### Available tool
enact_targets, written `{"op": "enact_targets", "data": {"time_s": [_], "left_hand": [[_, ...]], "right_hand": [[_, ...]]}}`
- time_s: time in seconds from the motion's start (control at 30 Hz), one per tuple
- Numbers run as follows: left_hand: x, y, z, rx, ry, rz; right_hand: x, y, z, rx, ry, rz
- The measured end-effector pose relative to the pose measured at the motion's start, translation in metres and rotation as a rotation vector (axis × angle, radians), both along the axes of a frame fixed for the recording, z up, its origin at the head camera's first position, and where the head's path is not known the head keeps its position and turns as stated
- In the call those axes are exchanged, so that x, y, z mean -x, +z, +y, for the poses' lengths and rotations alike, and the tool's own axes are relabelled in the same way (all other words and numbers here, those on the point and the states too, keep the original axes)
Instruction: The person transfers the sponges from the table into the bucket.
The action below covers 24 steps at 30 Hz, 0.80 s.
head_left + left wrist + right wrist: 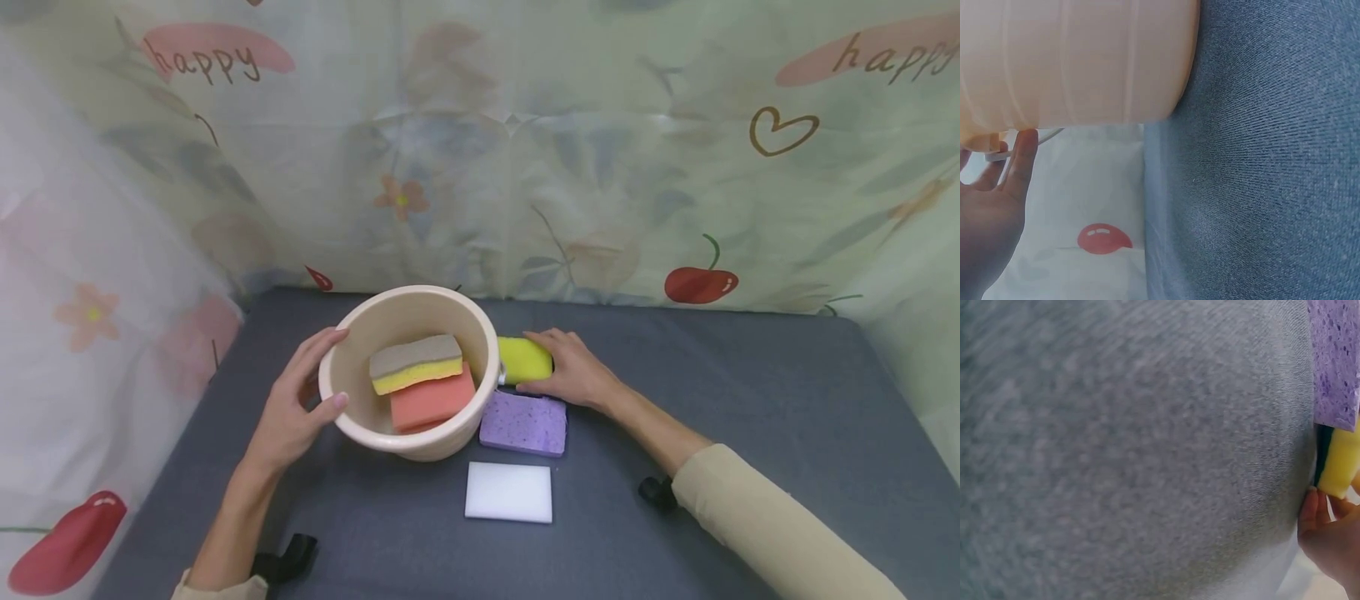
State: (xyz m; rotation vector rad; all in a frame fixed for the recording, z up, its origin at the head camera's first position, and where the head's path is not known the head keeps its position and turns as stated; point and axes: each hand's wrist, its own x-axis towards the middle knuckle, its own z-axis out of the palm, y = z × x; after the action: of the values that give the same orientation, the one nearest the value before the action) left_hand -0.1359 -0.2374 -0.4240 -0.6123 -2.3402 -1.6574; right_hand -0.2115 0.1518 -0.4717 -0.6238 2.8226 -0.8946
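My left hand [288, 412] holds the cream bucket [341, 429] by its left rim, with fingers toward the back and thumb at the front. In the left wrist view, fingertips lie against the bucket's side near its handle. Inside the bucket, a grey-and-yellow sponge [416, 364] lies on a coral sponge [432, 402]. My right hand [573, 371] grips a yellow-green sponge [525, 360] at its right end, just right of the bucket. The right wrist view shows a dark layer on this yellow sponge [1341, 462], low over the cloth.
A purple sponge [523, 423] lies in front of the yellow one, close to the bucket. Nearer the front is a white rectangular sponge [508, 492]. Dark grey cloth [675, 358] covers the table, and a printed curtain [510, 208] hangs behind it and at both sides.
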Motion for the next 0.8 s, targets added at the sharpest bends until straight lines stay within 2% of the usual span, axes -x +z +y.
{"op": "enact_targets", "data": {"time_s": [0.33, 0.53, 0.8], "left_hand": [[0.001, -0.001, -0.001, 0.033, -0.012, -0.004], [0.001, -0.001, -0.002, 0.038, -0.005, -0.014], [0.001, 0.001, -0.001, 0.04, 0.0, -0.021]], "right_hand": [[-0.002, 0.005, 0.003, 0.005, 0.003, 0.014], [-0.003, 0.008, 0.008, 0.024, -0.023, 0.012], [-0.006, 0.018, 0.017, 0.024, -0.029, 0.024]]}}
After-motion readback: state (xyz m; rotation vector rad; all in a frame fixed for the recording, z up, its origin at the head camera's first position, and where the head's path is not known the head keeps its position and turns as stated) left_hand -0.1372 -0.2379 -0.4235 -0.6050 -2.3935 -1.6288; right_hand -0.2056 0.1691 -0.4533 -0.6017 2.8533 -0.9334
